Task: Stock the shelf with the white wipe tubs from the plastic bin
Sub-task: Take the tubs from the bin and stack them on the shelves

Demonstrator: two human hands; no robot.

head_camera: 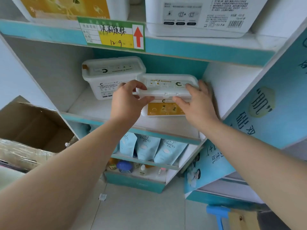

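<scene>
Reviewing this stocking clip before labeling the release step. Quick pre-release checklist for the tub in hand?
1. Both hands on the tub: left hand and right hand grip the held tub at its lid ends. Ok.
2. Tub over the middle shelf: ok.
3. Base fully seated on the shelf: cannot tell, hands hide the lower edges.
4. Clear of the rear tub: corners overlap in view; contact cannot tell.
5. Yellow label faces front: ok.
6. Room to the right wall: ok.
</scene>
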